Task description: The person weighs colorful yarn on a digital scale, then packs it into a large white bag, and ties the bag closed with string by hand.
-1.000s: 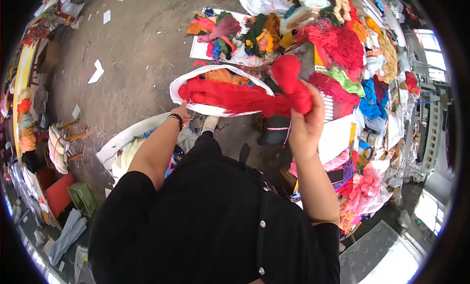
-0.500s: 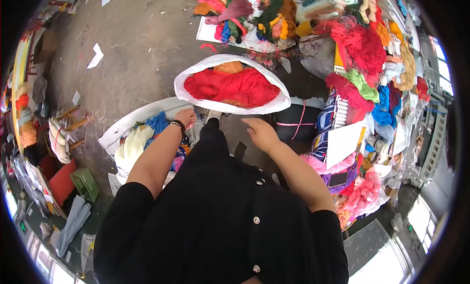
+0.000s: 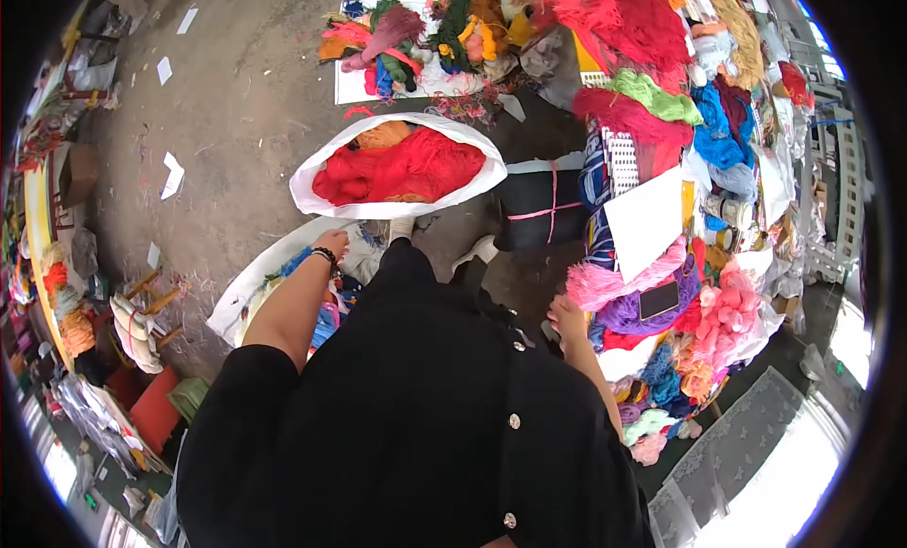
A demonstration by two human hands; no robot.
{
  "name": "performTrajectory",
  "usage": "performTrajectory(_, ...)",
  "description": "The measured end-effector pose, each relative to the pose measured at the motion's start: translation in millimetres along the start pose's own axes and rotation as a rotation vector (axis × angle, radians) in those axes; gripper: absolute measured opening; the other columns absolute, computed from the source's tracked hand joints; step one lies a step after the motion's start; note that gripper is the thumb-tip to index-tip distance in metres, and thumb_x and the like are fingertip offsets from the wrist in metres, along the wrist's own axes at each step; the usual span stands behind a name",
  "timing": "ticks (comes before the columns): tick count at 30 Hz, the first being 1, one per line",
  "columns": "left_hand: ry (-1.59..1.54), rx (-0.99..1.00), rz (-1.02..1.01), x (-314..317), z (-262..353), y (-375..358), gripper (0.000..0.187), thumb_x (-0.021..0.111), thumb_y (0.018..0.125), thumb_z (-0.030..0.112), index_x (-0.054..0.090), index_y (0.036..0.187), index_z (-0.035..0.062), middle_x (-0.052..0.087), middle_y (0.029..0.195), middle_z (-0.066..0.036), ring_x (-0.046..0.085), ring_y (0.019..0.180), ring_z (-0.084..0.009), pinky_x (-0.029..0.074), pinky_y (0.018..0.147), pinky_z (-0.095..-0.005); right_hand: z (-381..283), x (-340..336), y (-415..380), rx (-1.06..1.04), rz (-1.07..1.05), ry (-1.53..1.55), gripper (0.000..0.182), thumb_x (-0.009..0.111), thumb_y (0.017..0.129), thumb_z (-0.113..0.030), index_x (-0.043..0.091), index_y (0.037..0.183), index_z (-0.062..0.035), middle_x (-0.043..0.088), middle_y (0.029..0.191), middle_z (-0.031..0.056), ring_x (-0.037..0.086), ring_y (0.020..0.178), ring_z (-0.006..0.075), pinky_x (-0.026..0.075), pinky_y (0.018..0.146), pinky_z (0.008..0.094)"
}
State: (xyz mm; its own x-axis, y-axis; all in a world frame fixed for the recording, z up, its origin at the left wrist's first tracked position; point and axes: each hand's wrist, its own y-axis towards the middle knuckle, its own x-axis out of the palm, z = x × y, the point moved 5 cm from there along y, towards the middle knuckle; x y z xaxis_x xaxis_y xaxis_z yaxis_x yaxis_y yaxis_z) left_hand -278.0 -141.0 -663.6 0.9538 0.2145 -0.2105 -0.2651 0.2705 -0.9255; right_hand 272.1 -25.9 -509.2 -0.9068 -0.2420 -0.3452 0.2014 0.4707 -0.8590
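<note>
My left hand, with a dark beaded bracelet at the wrist, hangs over a white sack of mixed yarn at my feet. Its fingers look loose and hold nothing that I can see. Beside the table edge is my right hand, its fingers loosely bent and apart, close to a pink yarn hank. No held thing shows in it. In front of me stands an open white sack filled with red yarn and some orange yarn.
Yarn hanks of many colours cover the table on the right, with a white sheet and a phone on top. A black bundle tied with pink string stands beside it. More yarn lies on a white sheet ahead.
My view and body have turned to the right. My right hand has moved from near the black bundle back to the pink yarn at the table edge. The left hand stays over the lower sack.
</note>
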Motion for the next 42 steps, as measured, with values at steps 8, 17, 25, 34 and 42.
performTrajectory(8,0.028,0.209,-0.141,70,28,-21,0.031,0.044,0.085,0.032,0.060,0.090,0.0070,0.060,0.066,-0.007,0.053,0.048,-0.0160,0.040,0.040,-0.0294,64,-84,45,-0.321,0.156,-0.293,0.009,0.057,0.078,-0.015,0.058,0.077,-0.0069,0.051,0.061,0.0023,0.050,0.059,0.0144,0.040,0.057,0.0283)
performTrajectory(17,0.206,0.080,-0.184,174,54,-97,0.026,0.050,0.089,0.023,0.053,0.111,0.0099,0.062,0.093,-0.006,0.058,0.068,-0.0151,0.045,0.053,-0.0295,48,-136,55,-0.340,0.154,-0.049,0.029,0.057,0.080,-0.025,0.062,0.101,-0.0055,0.063,0.097,0.0185,0.060,0.094,0.0326,0.046,0.082,0.0377)
performTrajectory(25,0.388,0.061,-0.251,206,108,-117,0.030,0.052,0.087,0.020,0.055,0.113,0.0075,0.062,0.092,-0.003,0.059,0.075,-0.0129,0.047,0.059,-0.0270,49,-129,52,-0.375,0.284,-0.024,0.026,0.059,0.078,-0.026,0.063,0.095,-0.0066,0.064,0.091,0.0182,0.061,0.089,0.0322,0.048,0.077,0.0382)
performTrajectory(34,0.636,0.316,-0.847,382,323,-304,0.031,0.046,0.093,0.027,0.056,0.115,0.0074,0.059,0.107,-0.002,0.055,0.088,-0.0100,0.047,0.072,-0.0242,56,-111,57,-0.255,0.381,0.143,0.025,0.063,0.079,-0.024,0.063,0.095,-0.0039,0.066,0.084,0.0153,0.065,0.081,0.0281,0.049,0.071,0.0344)
performTrajectory(42,0.228,0.654,-2.369,453,394,-560,0.046,0.056,0.086,0.036,0.056,0.111,-0.0033,0.058,0.105,-0.018,0.058,0.093,-0.0307,0.047,0.077,-0.0367,88,-98,65,-0.202,0.437,0.262,0.024,0.062,0.079,-0.020,0.064,0.095,-0.0022,0.065,0.085,0.0171,0.064,0.080,0.0253,0.048,0.072,0.0330)
